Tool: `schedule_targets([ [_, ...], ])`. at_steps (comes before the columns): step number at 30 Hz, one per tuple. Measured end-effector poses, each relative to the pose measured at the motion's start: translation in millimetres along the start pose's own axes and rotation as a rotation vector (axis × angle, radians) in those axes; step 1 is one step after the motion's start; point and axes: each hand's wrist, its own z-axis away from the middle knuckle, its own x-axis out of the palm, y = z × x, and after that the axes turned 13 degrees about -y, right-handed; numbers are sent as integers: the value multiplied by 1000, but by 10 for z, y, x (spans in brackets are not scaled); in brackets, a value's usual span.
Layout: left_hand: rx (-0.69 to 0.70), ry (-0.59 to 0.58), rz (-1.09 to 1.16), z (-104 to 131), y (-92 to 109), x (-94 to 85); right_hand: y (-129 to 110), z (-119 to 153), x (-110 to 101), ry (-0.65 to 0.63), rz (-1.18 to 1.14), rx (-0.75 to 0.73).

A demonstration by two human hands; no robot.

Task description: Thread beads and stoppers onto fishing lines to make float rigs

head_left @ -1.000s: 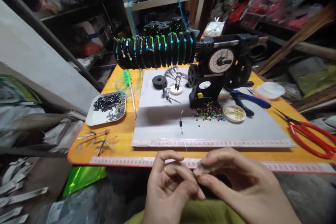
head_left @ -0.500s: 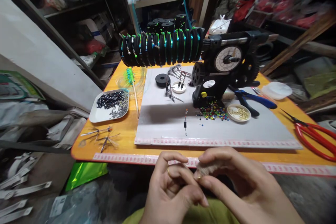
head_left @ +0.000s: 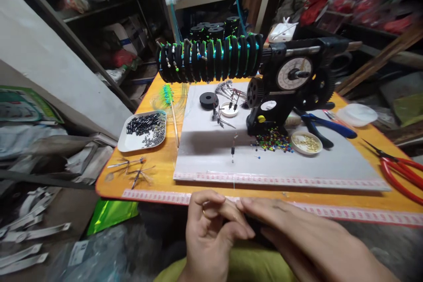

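At the table's near edge, my left hand (head_left: 211,229) is curled, its thumb and fingers pressed together on something I cannot make out. My right hand (head_left: 294,229) reaches in from the right with fingers stretched out, their tips by the left fingertips. Beyond them a small black piece (head_left: 233,150) hangs on a fine line above the grey board (head_left: 205,158). Colourful beads or pins (head_left: 272,140) lie in a heap beside a white dish (head_left: 307,152) of gold-coloured bits. Over the board stands a black machine with a ribbed roller (head_left: 208,59).
A white tray (head_left: 124,143) of black and grey parts stands on the left, with wire pieces (head_left: 139,172) nearer. Blue-handled pliers (head_left: 327,125) and red-handled scissors (head_left: 396,172) lie on the right. A measuring tape (head_left: 357,214) runs along the table edge.
My right hand's thumb and finger pinch has opened and its fingers have straightened. The small hanging piece sits slightly higher. The view has shifted slightly, moving the table rightward in the picture.
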Motion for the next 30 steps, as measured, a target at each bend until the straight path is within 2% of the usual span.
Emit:
schedule_targets([
  [3,61,-36,-105,15,-33,-13,-44,-61,3,-21,29,-2],
  [6,97,-83,-136,43,-38,-23,-121,-160,-42,-51,-84,47],
  [10,50,-89,-145,104,-36,-20,-163,-246,-115,-152,-273,90],
  [14,26,-105,-228,129,-23,-41,-145,-248,-104,-198,-312,104],
  [19,90,-234,-452,42,37,-117,-129,-192,-12,-67,-279,98],
  [23,128,-282,-626,-75,100,-91,-108,-135,40,50,-292,86],
  [27,247,-297,-667,-129,103,-63,-74,-53,80,79,-417,17],
  [30,298,-235,-797,-119,96,-88,-55,5,103,87,-620,-59],
])
